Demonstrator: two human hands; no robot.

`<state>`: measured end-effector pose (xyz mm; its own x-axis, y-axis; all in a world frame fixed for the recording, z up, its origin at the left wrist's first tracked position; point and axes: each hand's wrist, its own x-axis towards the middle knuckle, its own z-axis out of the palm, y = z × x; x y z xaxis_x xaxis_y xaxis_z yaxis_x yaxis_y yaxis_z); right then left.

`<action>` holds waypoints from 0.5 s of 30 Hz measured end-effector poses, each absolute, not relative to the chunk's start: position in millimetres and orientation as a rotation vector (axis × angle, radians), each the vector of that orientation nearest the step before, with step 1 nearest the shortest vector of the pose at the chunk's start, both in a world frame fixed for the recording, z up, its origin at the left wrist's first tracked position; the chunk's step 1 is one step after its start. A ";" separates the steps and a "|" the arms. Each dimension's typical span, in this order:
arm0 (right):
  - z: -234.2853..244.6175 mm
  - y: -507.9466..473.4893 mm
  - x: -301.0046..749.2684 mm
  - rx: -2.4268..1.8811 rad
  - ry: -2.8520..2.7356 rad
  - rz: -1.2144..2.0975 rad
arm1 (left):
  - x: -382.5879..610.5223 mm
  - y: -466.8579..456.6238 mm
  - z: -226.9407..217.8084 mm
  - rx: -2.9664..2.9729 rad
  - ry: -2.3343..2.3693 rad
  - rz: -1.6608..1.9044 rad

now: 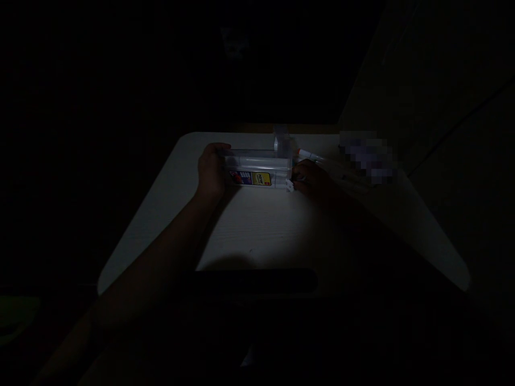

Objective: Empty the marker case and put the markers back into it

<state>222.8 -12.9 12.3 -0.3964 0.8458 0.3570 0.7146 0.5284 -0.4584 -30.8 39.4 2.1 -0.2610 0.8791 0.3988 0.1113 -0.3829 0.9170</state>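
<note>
A clear plastic marker case (257, 162) lies on its side over the white table (249, 225), with a colourful label facing me and white-barrelled markers inside. Around its left end my left hand (211, 169) is closed, gripping it. At the opposite end, where the case seems to open, my right hand (308, 176) has its fingers curled close together. Shadow hides whatever they may pinch. A clear lid-like part (282, 140) stands up behind the right end. Just beyond my right hand, a white marker (308, 154) with a reddish tip lies on the table.
Several more pens or markers (354, 182) lie dimly to the right. A blurred-out item (368, 155) sits at the back right corner. Along the near edge runs a dark slot or strip (257, 280). Most surroundings are too dark to make out.
</note>
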 end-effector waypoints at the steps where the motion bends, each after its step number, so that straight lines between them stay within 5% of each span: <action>1: 9.8 -10.7 223.7 -1.240 -2.214 0.303 | -31.2 40.3 1.3 1.382 1.234 1.691; 15: -2.9 -1.7 235.3 -1.027 -2.063 0.314 | -30.8 36.8 1.0 1.317 1.140 1.665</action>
<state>235.3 -1.7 -2.9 -0.3565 0.7583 0.5458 0.5614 0.6408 -0.5237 -30.8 36.8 1.0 -0.2228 0.9128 0.3423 -0.0109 -0.3534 0.9354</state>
